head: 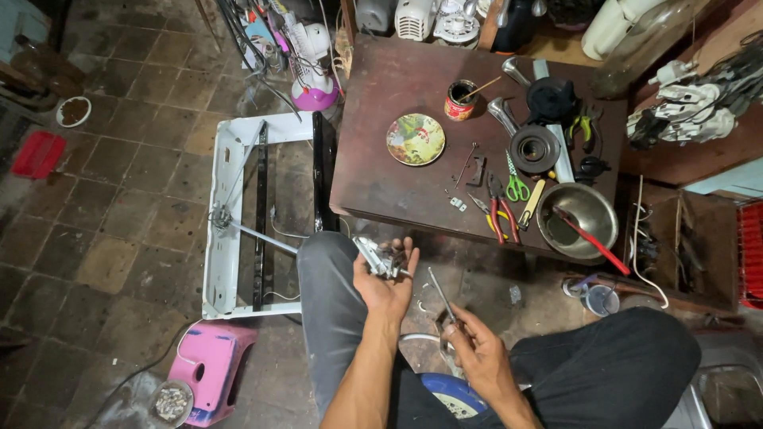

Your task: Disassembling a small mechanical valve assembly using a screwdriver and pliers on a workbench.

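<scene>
Hands: the left hand is raised palm-up over the lap, its fingers curled around a small metal part; the right hand is closed around a slim metal tool, apparently a screwdriver, whose tip is aimed up toward the part.

Head view, held things: the metal part is kept just off the near edge of the table, above the knee; what kind of mechanism it is cannot be told. The tool tip is seen near the part, and contact cannot be judged.

Head view, table: near the right end are laid red-handled pliers, green-handled scissors, a steel bowl with a red-handled tool leaning in it, and a black round part. A decorated plate and a small tin are set toward the middle. Small loose bits of hardware are scattered close to the near edge.

Head view, floor: a white metal frame is laid flat to the left, with a pink stool by its near corner.

Risk, slip: because the part is braced only by fingers, a tip that jumps off it could be driven into the left palm.

Risk, loss: any screw or spring freed over the lap could be dropped onto the dark tiled floor and be hard to find.

Risk, table edge: the loose hardware by the near edge could be swept off by a forearm.
</scene>
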